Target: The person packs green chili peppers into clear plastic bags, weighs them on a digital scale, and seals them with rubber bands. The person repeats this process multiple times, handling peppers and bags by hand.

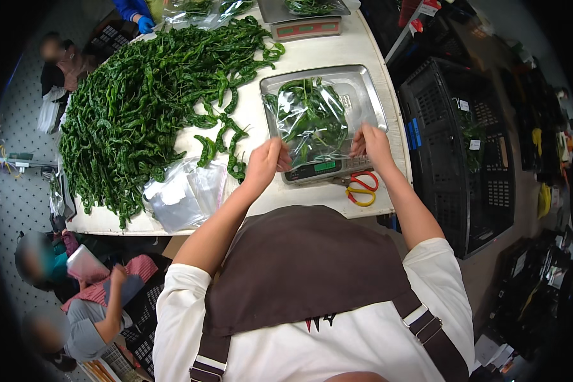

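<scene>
In front of me a clear plastic bag [311, 117] of green peppers lies on the metal pan [368, 90] of a digital scale. My left hand [270, 160] pinches the bag's near left corner, and my right hand [371, 144] has its near right corner, fingers curled. Below the bag, the scale's green display [326, 165] is lit. Scissors [363, 188] with red and yellow handles lie beside the scale's near right side. Flat clear plastic bags [186, 196] are stacked left of my left forearm.
A large heap of green peppers [138, 110] covers the table's left side. Another scale [306, 29] stands at the far end. Black plastic crates [429, 143] are on the right. A blue-gloved hand [145, 25] is at the far left edge; other people are at left.
</scene>
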Action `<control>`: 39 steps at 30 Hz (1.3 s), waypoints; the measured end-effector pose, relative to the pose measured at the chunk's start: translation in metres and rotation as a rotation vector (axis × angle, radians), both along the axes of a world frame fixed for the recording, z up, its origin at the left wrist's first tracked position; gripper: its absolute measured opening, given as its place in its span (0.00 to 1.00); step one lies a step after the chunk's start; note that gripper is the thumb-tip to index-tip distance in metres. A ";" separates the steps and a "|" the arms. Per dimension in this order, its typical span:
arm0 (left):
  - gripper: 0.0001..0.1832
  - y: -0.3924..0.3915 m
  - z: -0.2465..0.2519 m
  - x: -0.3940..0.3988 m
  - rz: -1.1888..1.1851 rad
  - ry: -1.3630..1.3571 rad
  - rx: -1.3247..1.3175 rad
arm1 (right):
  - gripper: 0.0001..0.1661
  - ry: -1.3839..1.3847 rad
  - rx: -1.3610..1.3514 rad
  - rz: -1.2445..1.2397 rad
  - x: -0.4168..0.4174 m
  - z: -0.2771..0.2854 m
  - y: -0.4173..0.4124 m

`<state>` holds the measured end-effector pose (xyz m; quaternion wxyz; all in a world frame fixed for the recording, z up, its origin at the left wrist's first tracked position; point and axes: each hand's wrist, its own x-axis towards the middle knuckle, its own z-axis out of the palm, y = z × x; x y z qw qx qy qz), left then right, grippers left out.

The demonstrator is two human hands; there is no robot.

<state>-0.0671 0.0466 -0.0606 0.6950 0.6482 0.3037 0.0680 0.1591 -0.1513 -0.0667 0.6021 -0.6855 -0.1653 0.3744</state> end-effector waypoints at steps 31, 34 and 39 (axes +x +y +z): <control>0.39 -0.039 0.021 0.015 0.105 -0.209 -0.525 | 0.39 0.356 0.254 0.074 -0.030 0.007 -0.031; 0.36 -0.047 0.018 0.004 -0.083 -0.276 -0.346 | 0.38 0.388 0.294 0.053 -0.067 0.039 -0.040; 0.35 -0.044 0.034 0.014 -0.013 -0.233 -0.553 | 0.41 0.450 0.179 0.055 -0.050 0.024 -0.040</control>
